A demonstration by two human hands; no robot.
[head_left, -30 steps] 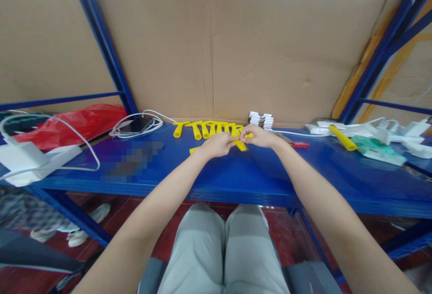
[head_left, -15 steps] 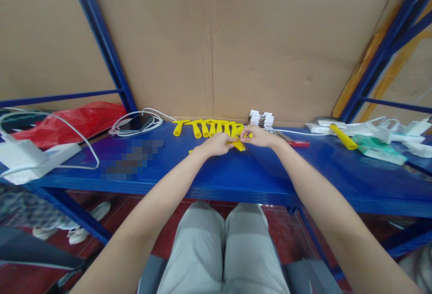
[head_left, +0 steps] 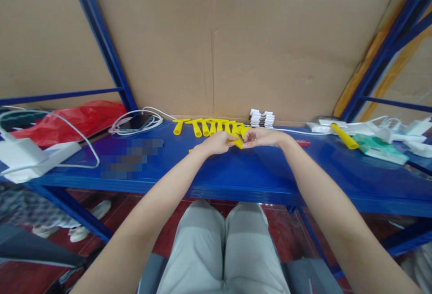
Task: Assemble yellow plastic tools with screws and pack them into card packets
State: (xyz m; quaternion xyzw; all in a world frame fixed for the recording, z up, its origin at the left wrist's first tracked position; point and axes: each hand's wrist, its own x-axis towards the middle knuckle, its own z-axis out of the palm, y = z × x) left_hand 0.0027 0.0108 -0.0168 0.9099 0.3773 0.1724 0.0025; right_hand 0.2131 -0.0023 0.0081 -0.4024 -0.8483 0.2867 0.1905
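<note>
My left hand (head_left: pixel 219 142) is closed on a yellow T-shaped piece (head_left: pixel 238 143) above the blue table (head_left: pixel 216 170). To its right, my right hand (head_left: pixel 255 138) has its fingers pinched at the same piece, on a small dark, thin item (head_left: pixel 240 137) too small to make out. Several yellow T-shaped pieces (head_left: pixel 197 129) lie in a row just behind my hands, along the cardboard. White clip-like parts (head_left: pixel 262 118) are stacked behind my right hand. A red-handled tool (head_left: pixel 303 143) lies partly hidden behind my right wrist.
At the left are a red bag (head_left: pixel 74 123), a white power adapter (head_left: pixel 25 159) and a coiled white cable (head_left: pixel 148 123) over a phone. A yellow tube (head_left: pixel 344 136) and a green packet (head_left: pixel 380 149) lie at the right. Cardboard (head_left: pixel 216 51) stands behind. A person's shoes (head_left: pixel 79 234) show lower left.
My right hand has shifted slightly lower, its fingers now at the front part of the yellow piece. My right wrist now covers more of the red-handled tool. My left hand has hardly moved.
</note>
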